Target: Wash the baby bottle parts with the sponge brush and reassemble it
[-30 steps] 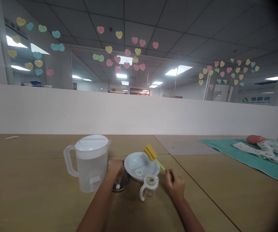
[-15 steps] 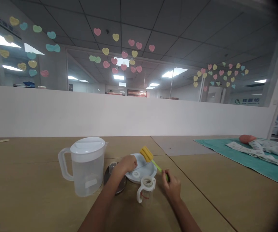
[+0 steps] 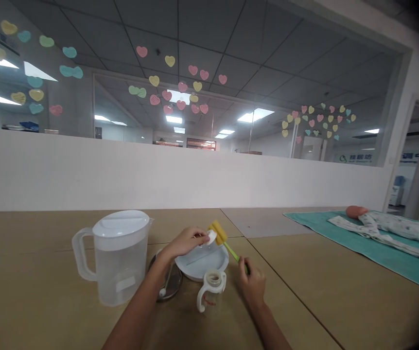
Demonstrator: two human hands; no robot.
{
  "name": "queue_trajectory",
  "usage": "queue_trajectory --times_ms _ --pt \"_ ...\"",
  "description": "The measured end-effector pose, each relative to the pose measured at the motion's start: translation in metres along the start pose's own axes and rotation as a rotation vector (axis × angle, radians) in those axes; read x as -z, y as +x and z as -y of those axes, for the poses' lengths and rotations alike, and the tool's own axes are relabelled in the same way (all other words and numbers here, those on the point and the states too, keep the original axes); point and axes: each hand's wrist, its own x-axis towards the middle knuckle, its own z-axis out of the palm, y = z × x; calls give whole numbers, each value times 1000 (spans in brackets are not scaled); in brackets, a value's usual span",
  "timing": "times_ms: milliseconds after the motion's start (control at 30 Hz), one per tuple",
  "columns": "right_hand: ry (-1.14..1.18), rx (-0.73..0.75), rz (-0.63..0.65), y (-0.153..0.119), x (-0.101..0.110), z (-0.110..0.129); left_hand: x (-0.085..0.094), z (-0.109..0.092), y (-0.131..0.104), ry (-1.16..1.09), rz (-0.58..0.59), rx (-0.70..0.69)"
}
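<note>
My left hand (image 3: 191,240) is closed on a small white bottle ring (image 3: 211,237), holding it above the pale basin (image 3: 202,266). In my right hand (image 3: 252,282) is the green handle of a sponge brush (image 3: 218,232). The brush's yellow sponge head is right beside the ring; whether they touch I cannot tell. Upright in front of the basin stands a clear baby bottle (image 3: 212,294) with a white two-handled holder and an uncovered mouth. Partly behind my left forearm, a dark round tray (image 3: 173,287) carries a thin white-tipped stick (image 3: 164,290).
A lidded clear pitcher (image 3: 122,262) stands left of the tray. At the right, a teal cloth (image 3: 315,223) bears a patterned white garment (image 3: 395,228) and a reddish round object (image 3: 356,212). A white wall (image 3: 195,180) with a window borders the table's far side.
My left hand has lifted the white ring out of the basin and brought it up beside the sponge head. My right hand still grips the brush. The whole view has shifted slightly.
</note>
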Motion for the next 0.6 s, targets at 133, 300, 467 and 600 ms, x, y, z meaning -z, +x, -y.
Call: queue_trajectory --times_ms 133,300,467,600 --pt "60 85 31 -2 -2 1 6 -9 -3 -46 -135 -68" --pt "76 118 19 -4 1 4 3 -4 -4 374 -158 87" --pt "27 -50 -2 0 6 0 25 -3 -18 675 -112 367" --pt "11 -68 -39 2 7 -2 41 6 -29 689 76 574"
